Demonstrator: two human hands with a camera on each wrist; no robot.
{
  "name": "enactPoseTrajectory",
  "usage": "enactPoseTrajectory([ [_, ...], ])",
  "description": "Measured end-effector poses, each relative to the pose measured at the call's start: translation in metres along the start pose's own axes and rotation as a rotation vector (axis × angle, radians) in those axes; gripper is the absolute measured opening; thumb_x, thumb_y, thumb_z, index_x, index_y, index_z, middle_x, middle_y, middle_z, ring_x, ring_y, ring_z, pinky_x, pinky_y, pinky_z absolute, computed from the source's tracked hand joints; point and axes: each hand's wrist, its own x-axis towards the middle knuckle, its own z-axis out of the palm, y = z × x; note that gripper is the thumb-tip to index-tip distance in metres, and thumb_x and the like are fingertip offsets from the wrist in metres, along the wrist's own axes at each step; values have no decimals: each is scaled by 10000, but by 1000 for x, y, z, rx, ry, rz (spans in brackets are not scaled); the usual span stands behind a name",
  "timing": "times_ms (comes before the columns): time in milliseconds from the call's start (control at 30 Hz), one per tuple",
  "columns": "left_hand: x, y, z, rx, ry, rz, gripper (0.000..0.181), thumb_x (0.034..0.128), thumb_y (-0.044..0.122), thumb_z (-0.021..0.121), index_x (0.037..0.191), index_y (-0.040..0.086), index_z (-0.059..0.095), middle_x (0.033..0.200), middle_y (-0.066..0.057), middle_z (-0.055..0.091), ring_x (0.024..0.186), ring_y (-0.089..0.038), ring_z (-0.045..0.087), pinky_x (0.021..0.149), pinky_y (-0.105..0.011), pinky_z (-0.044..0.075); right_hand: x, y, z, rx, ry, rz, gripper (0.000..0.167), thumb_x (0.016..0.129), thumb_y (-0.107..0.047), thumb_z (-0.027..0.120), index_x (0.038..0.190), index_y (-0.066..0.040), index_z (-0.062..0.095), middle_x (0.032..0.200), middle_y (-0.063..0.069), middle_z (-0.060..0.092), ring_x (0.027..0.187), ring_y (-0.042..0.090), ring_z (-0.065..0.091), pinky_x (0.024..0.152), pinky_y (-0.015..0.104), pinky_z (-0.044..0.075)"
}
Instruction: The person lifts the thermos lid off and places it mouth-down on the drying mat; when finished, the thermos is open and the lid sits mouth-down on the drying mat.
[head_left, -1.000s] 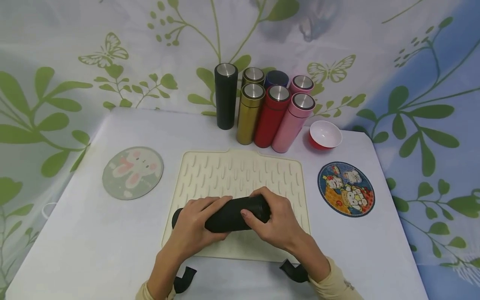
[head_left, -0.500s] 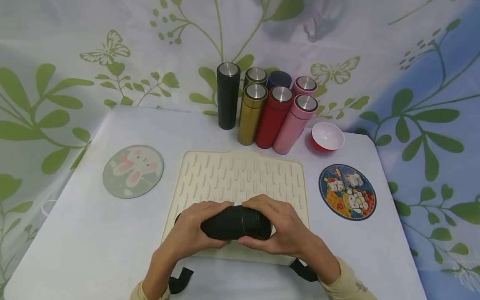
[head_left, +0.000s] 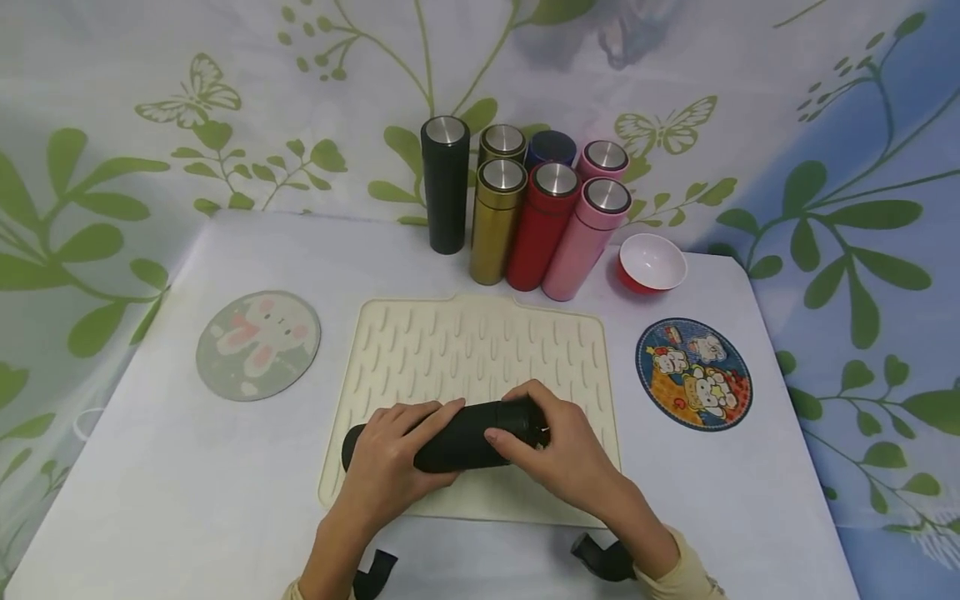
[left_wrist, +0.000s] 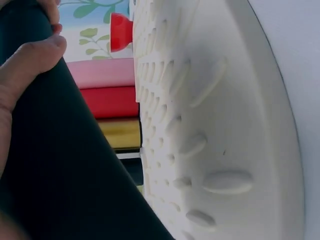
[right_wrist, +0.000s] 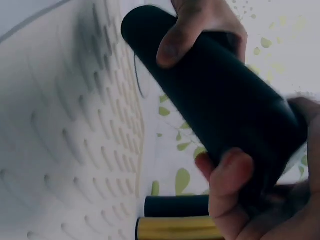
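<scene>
A black thermos bottle (head_left: pixel 461 437) lies slantwise across both hands, over the front part of a cream ridged mat (head_left: pixel 480 342). My left hand (head_left: pixel 393 446) grips its body, with the bottom end sticking out on the left. Around the cap end on the right curl the fingers of my right hand (head_left: pixel 562 454), the thumb pressed along the side. In the right wrist view, the bottle (right_wrist: pixel 215 95) hangs apart from the mat's surface. Most of the cap is hidden by the right fingers.
Behind the mat stand several upright thermoses: black (head_left: pixel 446 187), gold (head_left: pixel 495 233), red (head_left: pixel 542 237), pink (head_left: pixel 581 250), and others behind. A red bowl (head_left: pixel 651 265) sits to their right. Round pads lie left (head_left: pixel 258 346) and right (head_left: pixel 693 375) of the mat.
The bottle's cap end, turned toward the front half a second ago, has swung back and away. My right hand has shifted its hold around the cap. The left hand keeps its grip.
</scene>
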Motion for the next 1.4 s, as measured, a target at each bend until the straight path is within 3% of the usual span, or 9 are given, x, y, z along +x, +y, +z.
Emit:
enactPoseTrajectory([
  [267, -6, -4, -4, -63, -63, -57, 884, 601, 330, 968, 1402, 266, 600, 1183, 9, 681, 1031, -201, 647, 844, -458, 512, -2, 1, -4, -51, -60, -353, 556, 838, -266, 830, 1330, -213, 576, 1276, -83, 588, 1078, 120, 595, 833, 297, 546],
  [467, -5, -7, -9, -89, -40, -84, 882, 607, 326, 964, 1406, 262, 597, 1201, 16, 679, 1017, -196, 649, 840, -459, 521, 1, -7, -7, -83, -50, -458, 700, 751, -111, 887, 1375, -155, 572, 1392, 32, 514, 1265, 217, 492, 1021, 356, 458],
  [567, -3, -8, -13, -76, -21, -90, 881, 601, 319, 967, 1400, 256, 603, 1200, 16, 679, 1023, -193, 645, 832, -457, 516, 3, -10, -9, -68, -37, -389, 856, 732, -178, 913, 1466, -159, 474, 1412, 42, 506, 1212, 204, 530, 912, 357, 525],
  [667, -3, -11, -15, -19, -10, -68, 888, 591, 321, 972, 1398, 264, 604, 1185, 3, 678, 1018, -208, 637, 826, -453, 501, 6, -10, -9, -43, -33, -205, 890, 782, -296, 878, 1520, -232, 387, 1364, 32, 552, 1026, 150, 629, 715, 326, 566],
  [800, -4, -13, -14, 51, -18, -12, 914, 581, 347, 974, 1408, 266, 593, 1167, -23, 675, 986, -235, 632, 798, -455, 497, 10, -6, -3, 49, -103, 72, 590, 922, -393, 722, 1440, -257, 473, 1185, 84, 624, 719, 195, 688, 515, 351, 549],
  [933, -8, -12, -10, 63, -23, -4, 916, 585, 368, 969, 1412, 261, 590, 1163, -26, 676, 969, -229, 631, 776, -447, 500, 8, -1, 7, 150, -121, 173, 375, 945, -434, 679, 1267, -259, 599, 1095, 84, 652, 646, 291, 687, 472, 397, 542],
  [1167, -13, -12, -13, 42, -11, -39, 896, 586, 346, 970, 1398, 259, 603, 1151, -15, 678, 950, -218, 628, 774, -440, 494, 6, -1, 8, 57, -68, -133, 467, 877, -333, 786, 1301, -318, 589, 1183, -99, 634, 899, 146, 624, 638, 321, 544],
  [1300, -17, -14, -14, 25, -21, -62, 902, 594, 348, 967, 1410, 290, 588, 1164, 5, 671, 964, -203, 624, 778, -425, 489, 7, -3, 6, 37, -129, -300, 548, 854, -198, 815, 1346, -244, 578, 1310, -71, 575, 1061, 150, 592, 699, 301, 550],
  [1400, -19, -16, -15, 20, -11, -59, 920, 581, 336, 969, 1415, 291, 583, 1166, 17, 671, 979, -196, 629, 780, -429, 490, 7, -5, 5, 11, -158, -387, 586, 818, -67, 822, 1338, -199, 587, 1385, -8, 527, 1206, 185, 548, 880, 338, 538],
])
